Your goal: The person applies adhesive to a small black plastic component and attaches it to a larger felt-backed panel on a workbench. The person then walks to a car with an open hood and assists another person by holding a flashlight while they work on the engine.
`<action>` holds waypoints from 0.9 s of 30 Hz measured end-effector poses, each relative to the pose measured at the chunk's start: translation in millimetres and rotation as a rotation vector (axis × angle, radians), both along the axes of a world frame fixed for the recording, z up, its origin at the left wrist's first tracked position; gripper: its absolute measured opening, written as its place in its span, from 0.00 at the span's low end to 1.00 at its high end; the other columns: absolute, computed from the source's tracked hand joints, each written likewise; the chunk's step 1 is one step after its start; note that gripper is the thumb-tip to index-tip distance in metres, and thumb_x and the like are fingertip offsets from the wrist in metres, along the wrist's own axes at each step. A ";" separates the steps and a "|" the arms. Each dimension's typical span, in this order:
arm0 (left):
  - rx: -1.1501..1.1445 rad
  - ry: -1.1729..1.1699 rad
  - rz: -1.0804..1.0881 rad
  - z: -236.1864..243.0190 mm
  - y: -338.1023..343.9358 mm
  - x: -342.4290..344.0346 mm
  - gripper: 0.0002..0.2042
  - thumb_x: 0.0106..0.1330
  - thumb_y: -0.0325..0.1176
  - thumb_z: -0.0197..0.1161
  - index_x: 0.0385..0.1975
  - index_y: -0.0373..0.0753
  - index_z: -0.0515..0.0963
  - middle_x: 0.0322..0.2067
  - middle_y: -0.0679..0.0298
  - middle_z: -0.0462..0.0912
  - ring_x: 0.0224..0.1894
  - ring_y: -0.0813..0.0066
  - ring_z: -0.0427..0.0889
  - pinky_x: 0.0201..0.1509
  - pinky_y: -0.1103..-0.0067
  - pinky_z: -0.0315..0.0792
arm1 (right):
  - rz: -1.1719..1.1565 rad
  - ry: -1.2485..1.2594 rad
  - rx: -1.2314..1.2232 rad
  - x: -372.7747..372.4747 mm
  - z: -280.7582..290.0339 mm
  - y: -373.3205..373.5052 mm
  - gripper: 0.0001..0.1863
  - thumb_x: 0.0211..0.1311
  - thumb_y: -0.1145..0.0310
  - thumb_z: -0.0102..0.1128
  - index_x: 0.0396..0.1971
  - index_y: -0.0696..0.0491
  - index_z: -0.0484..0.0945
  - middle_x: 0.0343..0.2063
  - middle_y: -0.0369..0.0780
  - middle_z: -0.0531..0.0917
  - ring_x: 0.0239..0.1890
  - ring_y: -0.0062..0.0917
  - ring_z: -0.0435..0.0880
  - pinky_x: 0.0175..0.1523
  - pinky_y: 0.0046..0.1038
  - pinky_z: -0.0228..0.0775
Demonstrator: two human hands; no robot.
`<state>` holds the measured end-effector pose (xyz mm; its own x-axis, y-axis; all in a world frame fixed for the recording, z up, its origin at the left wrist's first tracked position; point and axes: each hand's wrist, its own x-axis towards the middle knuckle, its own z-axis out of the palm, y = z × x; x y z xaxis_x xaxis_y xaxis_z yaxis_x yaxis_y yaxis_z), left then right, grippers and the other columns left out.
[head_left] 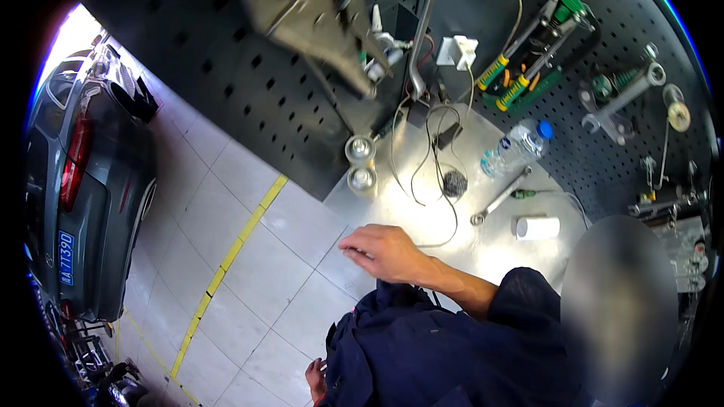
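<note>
The thin dark wire (450, 215) would likely handle light and limp, best pinched at its loop end just beside the right hand (388, 252). It trails in curves across the shiny metal bench (422, 181) at centre frame. The right hand's fingers lie outstretched, close together, gripping nothing. The left hand (317, 380), at the lower edge, is too hidden to tell.

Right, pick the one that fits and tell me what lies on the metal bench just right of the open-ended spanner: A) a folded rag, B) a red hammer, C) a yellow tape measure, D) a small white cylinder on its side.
D: a small white cylinder lies on its side on the metal bench, just right of the spanner.
</note>
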<state>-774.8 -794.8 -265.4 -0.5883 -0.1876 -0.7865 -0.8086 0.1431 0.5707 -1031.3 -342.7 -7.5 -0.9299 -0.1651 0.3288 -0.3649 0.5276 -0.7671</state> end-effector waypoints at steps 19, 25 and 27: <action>-0.052 0.156 0.741 -58.7 -301.8 234.3 0.16 0.73 0.40 0.60 0.50 0.34 0.82 0.40 0.59 0.89 0.34 0.71 0.87 0.32 0.75 0.79 | 0.490 -1.064 1.105 109.8 -402.4 -231.8 0.18 0.65 0.56 0.58 0.28 0.55 0.87 0.26 0.46 0.86 0.33 0.42 0.86 0.40 0.45 0.77; -0.204 -0.209 0.582 -133.8 -332.9 429.4 0.23 0.69 0.54 0.59 0.36 0.38 0.88 0.26 0.59 0.89 0.30 0.68 0.88 0.34 0.71 0.82 | 0.667 -1.062 1.364 82.8 -399.8 -472.0 0.15 0.64 0.57 0.60 0.34 0.54 0.87 0.32 0.46 0.87 0.40 0.42 0.87 0.45 0.45 0.77; 0.037 -0.390 0.988 -125.5 -332.2 474.0 0.20 0.71 0.49 0.58 0.45 0.37 0.85 0.39 0.59 0.90 0.33 0.66 0.89 0.36 0.68 0.83 | 0.687 -1.029 1.436 64.9 -400.2 -552.1 0.15 0.64 0.57 0.61 0.36 0.54 0.87 0.35 0.46 0.88 0.42 0.43 0.87 0.47 0.45 0.77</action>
